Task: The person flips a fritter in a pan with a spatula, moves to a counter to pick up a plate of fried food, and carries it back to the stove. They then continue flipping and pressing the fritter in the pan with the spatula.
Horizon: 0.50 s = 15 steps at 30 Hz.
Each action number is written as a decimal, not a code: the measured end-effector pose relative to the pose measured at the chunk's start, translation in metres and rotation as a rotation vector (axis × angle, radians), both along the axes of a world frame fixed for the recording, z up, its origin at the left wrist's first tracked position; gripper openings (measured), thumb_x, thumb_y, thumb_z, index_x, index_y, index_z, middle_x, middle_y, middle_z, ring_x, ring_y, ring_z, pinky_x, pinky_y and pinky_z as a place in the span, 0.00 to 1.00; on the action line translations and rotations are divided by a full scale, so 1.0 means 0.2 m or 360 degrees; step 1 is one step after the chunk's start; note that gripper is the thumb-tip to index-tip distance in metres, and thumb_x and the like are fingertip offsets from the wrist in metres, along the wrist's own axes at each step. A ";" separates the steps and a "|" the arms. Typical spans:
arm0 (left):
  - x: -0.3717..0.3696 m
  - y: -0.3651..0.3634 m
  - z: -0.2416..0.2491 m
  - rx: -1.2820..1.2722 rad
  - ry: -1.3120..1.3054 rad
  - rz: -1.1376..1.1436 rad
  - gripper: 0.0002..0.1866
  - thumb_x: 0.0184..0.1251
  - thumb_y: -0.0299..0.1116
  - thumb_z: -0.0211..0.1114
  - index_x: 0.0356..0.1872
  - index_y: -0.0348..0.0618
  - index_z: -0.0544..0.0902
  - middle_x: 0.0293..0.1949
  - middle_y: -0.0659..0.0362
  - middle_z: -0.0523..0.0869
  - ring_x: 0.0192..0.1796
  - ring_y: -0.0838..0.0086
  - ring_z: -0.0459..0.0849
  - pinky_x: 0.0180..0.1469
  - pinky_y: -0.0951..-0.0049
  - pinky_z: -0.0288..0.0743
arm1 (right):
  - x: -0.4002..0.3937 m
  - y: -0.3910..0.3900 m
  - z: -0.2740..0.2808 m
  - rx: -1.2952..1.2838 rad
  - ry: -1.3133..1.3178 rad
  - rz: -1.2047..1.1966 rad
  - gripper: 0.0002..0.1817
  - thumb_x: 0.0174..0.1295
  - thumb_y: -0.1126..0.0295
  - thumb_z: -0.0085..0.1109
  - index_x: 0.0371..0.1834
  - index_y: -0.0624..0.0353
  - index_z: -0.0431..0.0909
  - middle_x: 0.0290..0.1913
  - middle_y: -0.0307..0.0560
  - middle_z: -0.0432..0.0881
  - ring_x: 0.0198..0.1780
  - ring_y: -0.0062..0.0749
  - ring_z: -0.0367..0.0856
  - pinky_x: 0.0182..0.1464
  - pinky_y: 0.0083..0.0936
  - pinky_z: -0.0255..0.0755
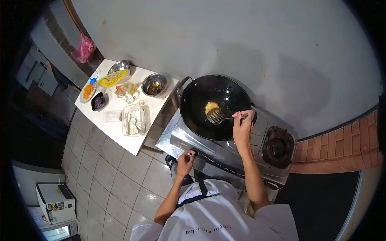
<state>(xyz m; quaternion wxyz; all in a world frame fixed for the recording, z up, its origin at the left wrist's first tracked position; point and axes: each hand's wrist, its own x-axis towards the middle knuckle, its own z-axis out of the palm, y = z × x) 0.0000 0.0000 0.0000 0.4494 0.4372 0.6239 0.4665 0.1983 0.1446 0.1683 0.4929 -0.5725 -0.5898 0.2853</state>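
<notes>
A black wok (193, 114) sits on the left burner of a metal gas stove (187, 138). In the wok lies a small yellow-orange piece of food (211, 107); its kind is not clear. My right hand (243, 129) is closed round the handle of a slotted spatula (216, 116), whose head touches the lower edge of that food. Down at the stove's front left, my left hand (185, 162) has its fingers closed on a dark control knob (193, 153), partly hidden by the fingers.
Left of the stove stands a white table (112, 108). It bears metal bowls (154, 84), a plastic container of white powder (134, 120), a yellow packet (114, 79), a black dish (98, 101) and a plate of orange pieces (87, 92). A second burner (277, 147) is at right.
</notes>
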 end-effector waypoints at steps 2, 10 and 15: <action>-0.01 0.01 0.01 0.0035 0.0045 0.0003 0.05 0.67 0.25 0.60 0.41 0.40 0.80 0.17 0.65 0.75 0.21 0.86 0.70 0.25 0.81 0.65 | -0.01 0.01 -0.02 0.0202 -0.0059 -0.0021 0.07 0.70 0.72 0.49 0.41 0.65 0.64 0.33 0.54 0.80 0.36 0.46 0.81 0.39 0.37 0.70; 0.04 0.04 0.08 -0.0004 0.0018 0.0006 0.05 0.67 0.25 0.60 0.41 0.39 0.80 0.19 0.64 0.76 0.23 0.85 0.72 0.27 0.81 0.67 | 0.03 0.06 0.09 0.0143 0.0037 0.0069 0.04 0.70 0.74 0.49 0.40 0.62 0.65 0.32 0.47 0.79 0.25 0.28 0.74 0.30 0.25 0.69; 0.02 0.03 0.09 -0.0065 -0.0003 -0.0004 0.07 0.68 0.25 0.59 0.44 0.38 0.80 0.20 0.64 0.77 0.24 0.85 0.73 0.28 0.82 0.68 | 0.09 0.10 0.14 0.0238 0.0092 -0.0027 0.04 0.70 0.74 0.48 0.40 0.63 0.67 0.31 0.44 0.79 0.27 0.27 0.75 0.33 0.25 0.69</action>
